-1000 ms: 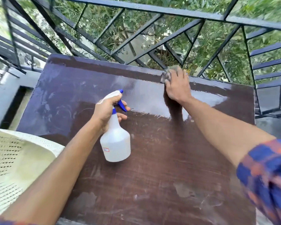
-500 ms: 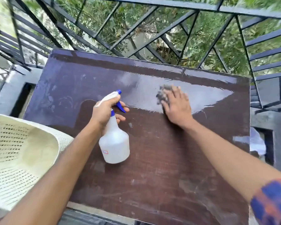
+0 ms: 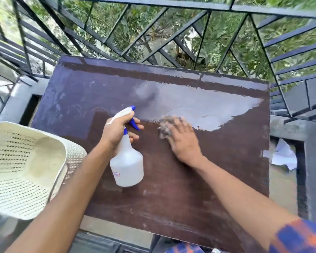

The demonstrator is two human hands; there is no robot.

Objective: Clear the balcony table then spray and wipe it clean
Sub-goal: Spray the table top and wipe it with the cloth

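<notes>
change: we see the right hand (image 3: 182, 141) pull the cloth (image 3: 165, 127) back from the far edge to about the middle of the tabletop (image 3: 217, 179), one long stroke toward us.
wet patch: the shiny band (image 3: 208, 108) now reaches from the far edge down to the cloth; a second ago it stopped much nearer the railing (image 3: 171, 42).
right hand: fingers spread flat on top of the cloth, pressing it down, not pinching it; it is motion-blurred, so we judge the stroke is not finished.
left hand: the left hand (image 3: 117, 128) is wrapped round the neck of the spray bottle (image 3: 127, 167), a finger at the blue trigger; it has not moved.
bottle: upright, seemingly resting on the tabletop left of centre, just beside the cloth.
tabletop state: nothing on it but the bottle and cloth, so we judge clearing done and wiping under way.
left to do: the near half and the left side look dry, dusty and smeared; we expect more spray and more strokes there.
around: cream plastic chair (image 3: 26, 161) at the left edge; crumpled paper (image 3: 283, 156) on the floor to the right.
</notes>
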